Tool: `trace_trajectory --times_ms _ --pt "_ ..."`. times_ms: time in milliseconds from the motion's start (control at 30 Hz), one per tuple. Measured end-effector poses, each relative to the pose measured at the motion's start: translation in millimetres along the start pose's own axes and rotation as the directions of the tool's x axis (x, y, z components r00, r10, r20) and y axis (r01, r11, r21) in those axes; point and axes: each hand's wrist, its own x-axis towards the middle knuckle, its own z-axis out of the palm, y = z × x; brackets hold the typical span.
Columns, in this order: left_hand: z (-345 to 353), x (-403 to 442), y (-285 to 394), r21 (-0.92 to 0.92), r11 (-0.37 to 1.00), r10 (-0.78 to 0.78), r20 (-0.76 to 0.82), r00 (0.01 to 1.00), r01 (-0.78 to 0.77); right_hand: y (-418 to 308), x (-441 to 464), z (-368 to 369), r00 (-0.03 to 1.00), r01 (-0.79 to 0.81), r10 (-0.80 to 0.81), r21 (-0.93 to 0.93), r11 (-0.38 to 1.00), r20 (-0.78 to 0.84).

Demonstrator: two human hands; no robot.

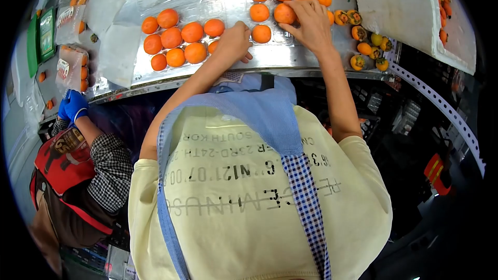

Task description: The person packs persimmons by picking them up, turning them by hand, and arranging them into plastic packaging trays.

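Observation:
Orange persimmons (192, 32) sit in rows in a clear plastic tray at the left of the metal table. A second clear tray in front of me holds more persimmons (259, 13). My right hand (314, 28) reaches over this tray, fingers and thumb closed round a persimmon (284, 14) in its middle row. Between the two trays is my left hand (233, 45), its fingers curled. It partly covers a persimmon (213, 46) at the left tray's edge. Whatever its fingers hold, if anything, is hidden.
Loose persimmons with leafy tops (358, 33) lie right of the tray. A white foam box (456, 54) with more fruit stands at far right. A co-worker's blue-gloved hands (76, 105) are at left, near packed fruit (72, 67) and a green scale (46, 33).

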Motion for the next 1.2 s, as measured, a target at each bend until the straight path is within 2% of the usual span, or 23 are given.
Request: trace_trajectory --times_ms 167,367,400,467,567,667,733,767,867,900,1000,1133,1200 --pt "-2 2 -1 -0.052 0.997 -0.051 0.032 0.998 0.053 5 3 3 0.999 0.050 -0.050 -0.006 0.999 0.013" --pt "-5 2 3 0.024 0.993 -0.115 0.071 0.991 0.114 5 8 4 0.995 0.102 -0.101 -0.049 0.994 0.018" --pt "-7 1 1 -0.011 0.995 -0.098 0.071 0.993 0.099 4 8 0 0.995 0.095 -0.094 -0.052 0.994 0.018" --pt "-7 -1 1 0.032 0.998 -0.062 0.060 0.996 0.060 -3 13 -7 0.998 0.062 -0.063 -0.045 0.997 -0.013" --pt "-17 -18 12 0.201 0.980 -0.016 0.081 0.997 -0.001 -21 27 -17 0.994 0.018 -0.015 0.031 0.999 -0.104" --pt "-29 -43 3 0.422 0.885 0.221 -0.015 0.975 -0.194 -53 49 6 0.984 0.116 -0.087 0.195 0.974 -0.154" --pt "-43 -63 -1 0.287 0.927 0.255 -0.015 0.967 -0.240 -73 63 30 0.982 0.148 -0.117 0.229 0.962 -0.145" --pt "-55 -74 2 0.209 0.958 0.195 0.022 0.981 -0.195 -78 67 43 0.985 0.145 -0.119 0.230 0.962 -0.125" --pt "-77 -93 -19 0.150 0.965 0.232 -0.086 0.969 -0.217 -85 80 72 0.991 0.122 -0.107 0.223 0.967 -0.080" --pt "-83 -95 -30 0.113 0.977 0.195 -0.106 0.975 -0.183 -86 83 77 0.993 0.110 -0.099 0.224 0.968 -0.061" --pt "-97 -108 -48 -0.184 0.980 0.055 -0.140 0.989 -0.081 -92 89 85 0.996 0.087 -0.088 0.206 0.975 -0.004" --pt "-106 -107 -74 -0.221 0.967 0.089 -0.173 0.981 -0.126 -98 92 87 0.996 0.080 -0.088 0.188 0.979 0.033" --pt "-111 -106 -79 -0.215 0.972 0.060 -0.138 0.989 -0.089 -97 91 91 0.995 0.094 -0.099 0.187 0.978 0.015"
